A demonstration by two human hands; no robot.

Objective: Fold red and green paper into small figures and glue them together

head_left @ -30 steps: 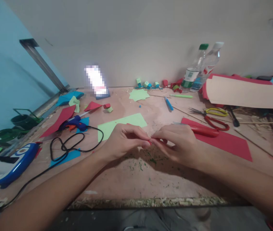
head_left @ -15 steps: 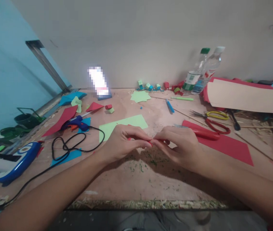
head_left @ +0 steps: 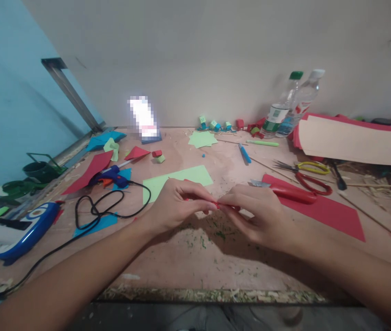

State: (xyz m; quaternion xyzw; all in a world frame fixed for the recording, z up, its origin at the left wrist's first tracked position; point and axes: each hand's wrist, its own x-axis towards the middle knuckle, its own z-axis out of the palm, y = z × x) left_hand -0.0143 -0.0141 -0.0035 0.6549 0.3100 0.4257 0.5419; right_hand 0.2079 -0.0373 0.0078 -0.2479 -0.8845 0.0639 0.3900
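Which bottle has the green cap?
The bottle on the picture's left, with the green-and-white label; the other bottle has a white cap.

Left grip (head_left: 178,203) and right grip (head_left: 264,212), both pinching a red scrap (head_left: 218,205) (mostly hidden), green sheet (head_left: 195,174) beyond.

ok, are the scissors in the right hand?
No, the scissors lie on the table beyond the right hand, which pinches a small red piece together with the left hand.
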